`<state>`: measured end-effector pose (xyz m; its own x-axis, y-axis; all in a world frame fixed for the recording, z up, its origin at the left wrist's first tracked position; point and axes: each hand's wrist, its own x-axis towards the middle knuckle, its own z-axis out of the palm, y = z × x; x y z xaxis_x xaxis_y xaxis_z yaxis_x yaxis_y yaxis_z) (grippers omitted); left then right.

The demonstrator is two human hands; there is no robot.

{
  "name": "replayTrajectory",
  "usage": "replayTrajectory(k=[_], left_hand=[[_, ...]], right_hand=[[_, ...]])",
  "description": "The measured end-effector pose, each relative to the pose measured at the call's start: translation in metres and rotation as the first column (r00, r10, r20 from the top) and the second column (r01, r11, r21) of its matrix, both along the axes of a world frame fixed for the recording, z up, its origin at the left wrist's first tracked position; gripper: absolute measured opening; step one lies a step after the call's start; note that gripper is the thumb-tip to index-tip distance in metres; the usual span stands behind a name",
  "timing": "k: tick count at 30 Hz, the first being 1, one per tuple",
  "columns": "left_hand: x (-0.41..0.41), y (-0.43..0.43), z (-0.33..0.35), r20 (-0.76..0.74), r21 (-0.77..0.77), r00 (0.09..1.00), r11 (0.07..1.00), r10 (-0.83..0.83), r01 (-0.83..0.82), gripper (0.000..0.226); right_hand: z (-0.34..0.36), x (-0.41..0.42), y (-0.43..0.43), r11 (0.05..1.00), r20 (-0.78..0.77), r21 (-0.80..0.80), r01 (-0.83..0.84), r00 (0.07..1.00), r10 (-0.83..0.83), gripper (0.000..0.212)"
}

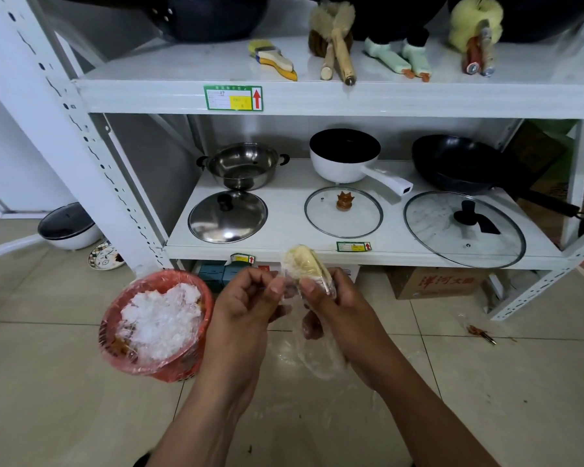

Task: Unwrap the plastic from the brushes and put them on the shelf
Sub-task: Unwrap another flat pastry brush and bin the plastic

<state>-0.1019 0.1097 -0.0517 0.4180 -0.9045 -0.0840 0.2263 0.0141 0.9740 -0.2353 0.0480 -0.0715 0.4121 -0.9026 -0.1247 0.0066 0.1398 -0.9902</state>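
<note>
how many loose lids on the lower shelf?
3, all lying flat along the front of the lower shelf: steel lid left, small glass lid centre, large glass lid right. None seem hidden.

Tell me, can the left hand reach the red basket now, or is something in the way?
Probably yes. The red basket sits just beside the left hand, with nothing between them. But that hand is pinching the plastic wrap on the brush, so it must let go first.

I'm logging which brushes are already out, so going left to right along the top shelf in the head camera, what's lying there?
Yellow flat paintbrushes → bamboo-handled bristle brushes → pair of mint-green-handled brushes → fluffy yellow round brushes. Dark woks sit behind them.
</note>
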Motion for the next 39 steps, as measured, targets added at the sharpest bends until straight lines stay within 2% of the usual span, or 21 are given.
replayTrajectory(k=[4, 7, 10, 14, 19, 24, 27, 30, 32, 34, 36, 39], left_hand=[[-0.001, 0.000, 0.003, -0.098, -0.050, 0.995, 0.998, 0.031, -0.036, 0.018], [0.002, -0.001, 0.004, -0.208, -0.080, 0.977, 0.995, 0.047, -0.065, 0.009], [0.002, -0.002, 0.006, -0.253, -0.078, 0.965, 0.992, 0.075, -0.097, 0.012], [0.000, -0.001, 0.007, -0.204, -0.062, 0.973, 0.991, 0.105, -0.120, 0.022], [-0.005, -0.002, 0.006, -0.139, -0.072, 0.980, 0.985, 0.145, -0.156, 0.016], [-0.009, -0.002, 0.008, -0.083, -0.125, 0.978, 0.972, 0.192, -0.201, 0.016], [-0.007, -0.003, 0.007, -0.140, -0.079, 0.975, 0.979, 0.173, -0.185, 0.015], [-0.001, -0.003, 0.007, -0.297, -0.012, 0.950, 0.994, 0.097, -0.105, 0.005], [0.003, -0.003, 0.006, -0.340, 0.031, 0.938, 0.998, 0.067, -0.060, 0.021], [0.003, -0.003, 0.007, -0.266, 0.085, 0.962, 0.996, 0.062, -0.041, 0.028], [0.003, -0.001, 0.007, -0.098, 0.094, 0.993, 0.994, 0.072, -0.063, 0.025], [0.003, 0.000, 0.010, 0.137, 0.022, 0.980, 0.989, 0.144, -0.148, 0.022]], right_hand=[[0.002, -0.002, -0.001, 0.997, 0.045, 0.043, -0.070, 0.997, 0.068, 0.027], [0.001, 0.000, 0.000, 0.972, 0.180, 0.179, -0.154, 0.976, 0.122, 0.031], [-0.002, 0.001, -0.002, 0.952, 0.305, 0.243, -0.186, 0.946, 0.107, 0.025], [-0.003, 0.000, -0.005, 0.962, 0.208, 0.262, -0.071, 0.978, 0.016, 0.043], [-0.003, -0.001, -0.006, 0.964, 0.133, 0.262, 0.049, 0.987, -0.087, 0.036], [0.002, -0.001, -0.004, 0.972, 0.089, 0.213, 0.094, 0.989, -0.115, 0.040], [0.003, -0.002, -0.004, 0.983, 0.055, 0.162, 0.088, 0.994, -0.098, 0.048], [0.001, -0.003, -0.006, 0.989, 0.081, 0.123, 0.076, 0.993, -0.087, 0.057], [0.001, -0.005, -0.006, 0.992, 0.087, 0.109, 0.062, 0.994, -0.072, 0.054], [0.002, -0.007, -0.005, 0.996, 0.061, 0.080, 0.029, 0.998, -0.034, 0.046], [0.003, -0.007, -0.003, 0.999, 0.031, 0.052, -0.008, 0.999, 0.006, 0.035], [0.003, -0.005, -0.001, 1.000, -0.003, 0.024, -0.005, 1.000, 0.005, 0.031]])
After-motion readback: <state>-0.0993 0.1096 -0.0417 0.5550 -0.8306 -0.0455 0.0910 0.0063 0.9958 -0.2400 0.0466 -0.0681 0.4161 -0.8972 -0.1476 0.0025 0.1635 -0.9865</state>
